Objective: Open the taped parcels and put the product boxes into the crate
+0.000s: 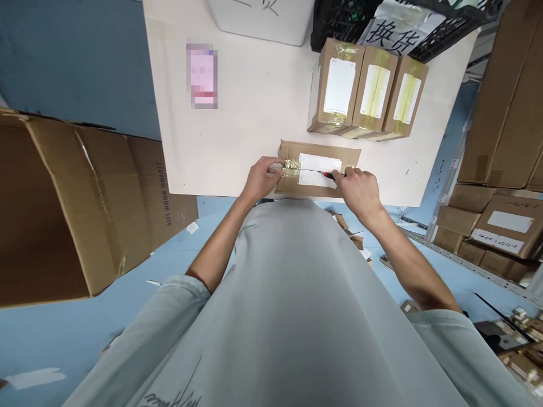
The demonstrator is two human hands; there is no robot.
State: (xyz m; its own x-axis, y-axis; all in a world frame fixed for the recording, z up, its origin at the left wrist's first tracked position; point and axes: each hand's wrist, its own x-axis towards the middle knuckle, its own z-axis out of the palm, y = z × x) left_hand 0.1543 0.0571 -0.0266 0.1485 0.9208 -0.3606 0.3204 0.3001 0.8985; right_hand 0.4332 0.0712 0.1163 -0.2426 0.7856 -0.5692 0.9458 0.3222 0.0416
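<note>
A taped cardboard box point(319, 148) with a white label point(314, 161) lies at the table's near edge, in front of my body. My right hand point(360, 189) is wrapped round a utility knife point(329, 175) with a red and black handle. Its thin blade points left along the seam across the label. At the box's left end my left hand point(262, 176) rests with thumb and fingers apart, touching the clear tape point(290, 168) and the cardboard edge. No object shows between those fingers.
Three taped, labelled boxes point(373, 93) stand at the back right, beside a black crate point(339, 25). A white bin point(263, 20) is at the far edge of the white table point(237, 130). A large open carton point(123, 198) stands left; shelves of boxes point(504, 220) line the right.
</note>
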